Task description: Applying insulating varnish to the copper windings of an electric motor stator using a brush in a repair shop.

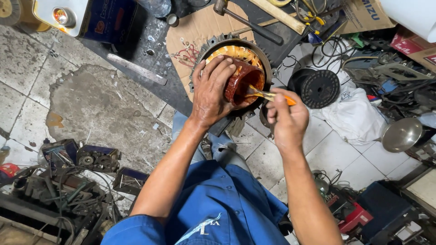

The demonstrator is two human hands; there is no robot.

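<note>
- Your left hand [210, 93] grips a small reddish-brown cup [243, 82], fingers wrapped round its left wall, holding it tilted so the mouth faces right toward your other hand.
- The cup sits directly over the bore of a motor stator [227, 47], which rests on a sheet of cardboard [190, 31] at the far centre of the scene.
- Your right hand [286, 119] pinches a thin brush [268, 94] with an orange handle, fingers closed on it; the long axis runs left-right, the bristle end inside the cup.
- The cup lies just left of your right fingertips; the left hand is the nearer one, already touching it.
- The cup looks glossy and wet, coated inside and out in dark red varnish.
- The stator shows yellow-orange windings under a toothed grey rim.
- Farther out: a hammer [247, 20] beyond the stator, a black disc [320, 88] and white cloth [354, 115] to the right, a flat metal bar [136, 69] on the left.
</note>
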